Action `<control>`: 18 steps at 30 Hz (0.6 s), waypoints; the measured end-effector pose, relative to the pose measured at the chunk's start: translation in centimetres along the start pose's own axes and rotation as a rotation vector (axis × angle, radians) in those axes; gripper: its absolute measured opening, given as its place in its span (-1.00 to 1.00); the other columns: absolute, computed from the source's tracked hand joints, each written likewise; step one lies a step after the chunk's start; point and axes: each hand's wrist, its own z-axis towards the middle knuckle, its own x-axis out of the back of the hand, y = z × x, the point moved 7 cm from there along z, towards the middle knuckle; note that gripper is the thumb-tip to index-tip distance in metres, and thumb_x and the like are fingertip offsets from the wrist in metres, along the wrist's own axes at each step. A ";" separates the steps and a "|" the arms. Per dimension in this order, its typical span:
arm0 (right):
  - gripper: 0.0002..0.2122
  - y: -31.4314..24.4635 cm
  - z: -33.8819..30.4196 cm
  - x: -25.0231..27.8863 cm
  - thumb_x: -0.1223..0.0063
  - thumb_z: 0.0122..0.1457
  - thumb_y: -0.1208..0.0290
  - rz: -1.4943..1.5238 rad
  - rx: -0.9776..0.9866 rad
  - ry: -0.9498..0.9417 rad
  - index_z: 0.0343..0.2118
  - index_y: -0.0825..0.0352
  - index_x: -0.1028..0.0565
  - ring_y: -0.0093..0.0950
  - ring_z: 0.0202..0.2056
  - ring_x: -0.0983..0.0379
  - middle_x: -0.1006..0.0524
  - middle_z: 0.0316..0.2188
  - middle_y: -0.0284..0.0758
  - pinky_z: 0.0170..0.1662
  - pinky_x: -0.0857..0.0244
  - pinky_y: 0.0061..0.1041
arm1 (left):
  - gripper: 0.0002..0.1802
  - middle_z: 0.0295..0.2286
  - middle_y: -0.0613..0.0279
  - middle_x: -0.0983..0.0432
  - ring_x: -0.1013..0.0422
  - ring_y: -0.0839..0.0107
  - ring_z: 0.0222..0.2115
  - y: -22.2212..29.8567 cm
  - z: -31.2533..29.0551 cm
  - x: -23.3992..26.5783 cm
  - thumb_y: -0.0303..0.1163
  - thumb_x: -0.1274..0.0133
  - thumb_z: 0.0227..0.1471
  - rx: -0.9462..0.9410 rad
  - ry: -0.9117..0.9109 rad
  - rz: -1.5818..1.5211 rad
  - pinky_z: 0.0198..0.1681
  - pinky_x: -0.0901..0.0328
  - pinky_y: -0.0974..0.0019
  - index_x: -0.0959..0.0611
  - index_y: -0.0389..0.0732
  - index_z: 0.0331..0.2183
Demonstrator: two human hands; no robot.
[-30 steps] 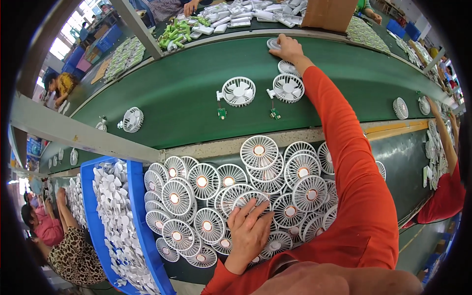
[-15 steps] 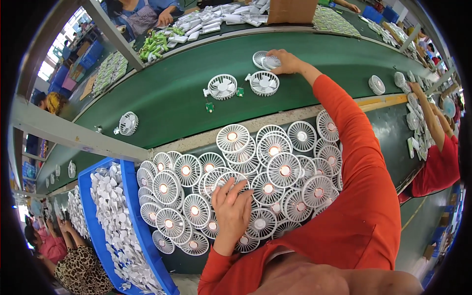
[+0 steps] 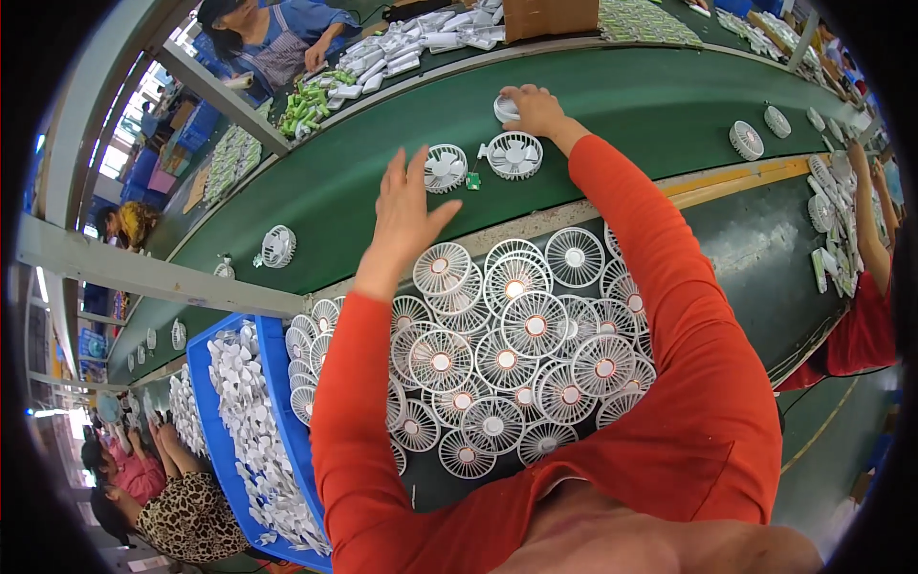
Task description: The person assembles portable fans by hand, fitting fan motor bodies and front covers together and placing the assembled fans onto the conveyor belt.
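Over the green belt, my left hand (image 3: 405, 215) is open with its fingers spread, holding nothing. It is beside a white fan housing with blades (image 3: 446, 168) and partly hides it. Farther off, my right hand (image 3: 541, 113) is closed on the edge of a white round fan part (image 3: 507, 107), much of which the fingers cover. Just nearer than that hand, another fan housing with blades (image 3: 515, 155) lies face up on the belt. A small green circuit board (image 3: 473, 181) sits between the two housings. Many white round fan grilles (image 3: 536, 325) are piled in front of me.
A blue bin (image 3: 277, 411) of small white parts stands at left under a metal bar (image 3: 163, 275). More fan housings lie along the belt (image 3: 631, 129). Across it are white casings (image 3: 382, 59), a cardboard box (image 3: 550, 19) and a person (image 3: 282, 43). Others work at both sides.
My left hand has left the grille pile and reached forward to the belt, its fingers spreading. My right hand stays at the far fan part. The view has shifted slightly.
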 end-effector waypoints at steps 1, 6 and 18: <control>-0.29 1.0 -0.2 -0.1 -0.32 -0.14 0.05 -0.003 -0.010 0.000 0.15 -0.04 -0.29 -0.05 0.05 -0.29 -0.36 0.04 -0.16 0.07 -0.25 -0.12 | 0.03 0.20 -0.14 0.01 -0.01 -0.14 0.19 -0.6 2.1 -1.4 -0.12 -0.33 -0.22 0.044 -0.053 0.027 0.17 -0.06 -0.09 -0.16 -0.09 0.22; -0.33 3.4 -3.1 0.5 -0.29 -0.10 0.10 0.047 0.194 -0.041 0.13 0.00 -0.30 -0.02 0.03 -0.30 -0.37 0.04 -0.10 0.10 -0.22 -0.16 | 0.19 0.16 -0.17 -0.09 -0.09 -0.12 0.15 -2.3 6.5 -7.8 0.02 -0.41 -0.42 0.147 -0.381 0.060 0.14 -0.12 -0.12 -0.18 -0.01 0.23; -0.28 6.9 -9.8 4.3 -0.31 -0.15 0.15 -0.021 0.057 -0.092 0.15 0.07 -0.28 -0.04 0.04 -0.29 -0.35 0.05 -0.05 0.14 -0.17 -0.18 | 0.07 0.07 -0.16 -0.25 -0.30 -0.03 0.04 11.0 8.5 -12.6 -0.09 -0.39 -0.38 -0.170 -0.345 -0.071 0.10 -0.24 0.15 -0.27 -0.06 0.19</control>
